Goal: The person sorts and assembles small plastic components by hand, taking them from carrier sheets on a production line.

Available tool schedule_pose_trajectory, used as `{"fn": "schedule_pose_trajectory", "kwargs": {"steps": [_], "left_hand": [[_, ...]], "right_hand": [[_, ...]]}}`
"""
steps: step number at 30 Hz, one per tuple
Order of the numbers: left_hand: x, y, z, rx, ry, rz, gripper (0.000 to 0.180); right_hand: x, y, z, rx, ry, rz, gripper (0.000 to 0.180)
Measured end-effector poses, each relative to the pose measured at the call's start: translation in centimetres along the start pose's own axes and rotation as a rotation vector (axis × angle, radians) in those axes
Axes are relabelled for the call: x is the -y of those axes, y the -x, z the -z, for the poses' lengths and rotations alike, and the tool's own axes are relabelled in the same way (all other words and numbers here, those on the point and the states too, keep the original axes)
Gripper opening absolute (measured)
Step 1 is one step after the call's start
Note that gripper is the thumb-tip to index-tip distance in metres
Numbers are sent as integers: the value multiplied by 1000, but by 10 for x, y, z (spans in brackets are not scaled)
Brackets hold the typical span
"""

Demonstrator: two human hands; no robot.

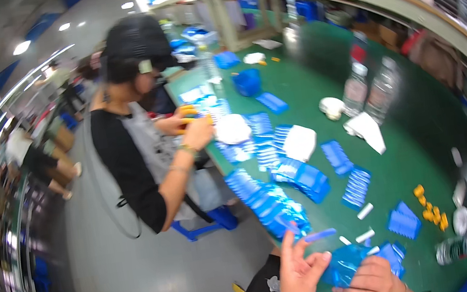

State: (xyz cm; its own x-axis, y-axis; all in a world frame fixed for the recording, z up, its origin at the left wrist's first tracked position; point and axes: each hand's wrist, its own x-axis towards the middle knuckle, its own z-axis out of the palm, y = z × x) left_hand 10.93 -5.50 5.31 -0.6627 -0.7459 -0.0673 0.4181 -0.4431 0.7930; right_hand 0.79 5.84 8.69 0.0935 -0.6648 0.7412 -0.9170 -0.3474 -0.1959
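Observation:
My left hand [297, 272] is raised at the near edge of the green table [413, 137], pinching a thin blue strip [319, 234] between thumb and fingers. Lower down, my right hand [371, 282] grips a crumpled clear blue plastic bag [343, 264]. Small white cylinders [364, 211] lie on the table just beyond the hands. Blue ridged trays [404, 220] sit to the right of them.
Stacks of blue trays [266, 201] run along the table's left edge. A seated co-worker [144, 153] works at the same edge, further back. Two clear bottles [370, 89], white pads [299, 142], yellow pieces [430, 210] and another bottle lying down [462, 244] are spread about.

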Motion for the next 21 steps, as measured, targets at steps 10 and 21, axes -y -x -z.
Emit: {"fn": "schedule_pose_trajectory", "kwargs": {"steps": [10, 21], "left_hand": [[38, -50, -1, 221, -239, 75, 85], [56, -88, -4, 326, -272, -18, 96]], "right_hand": [[-27, 36, 5, 39, -133, -96, 30], [-75, 68, 26, -703, -1112, -1500, 47]]}}
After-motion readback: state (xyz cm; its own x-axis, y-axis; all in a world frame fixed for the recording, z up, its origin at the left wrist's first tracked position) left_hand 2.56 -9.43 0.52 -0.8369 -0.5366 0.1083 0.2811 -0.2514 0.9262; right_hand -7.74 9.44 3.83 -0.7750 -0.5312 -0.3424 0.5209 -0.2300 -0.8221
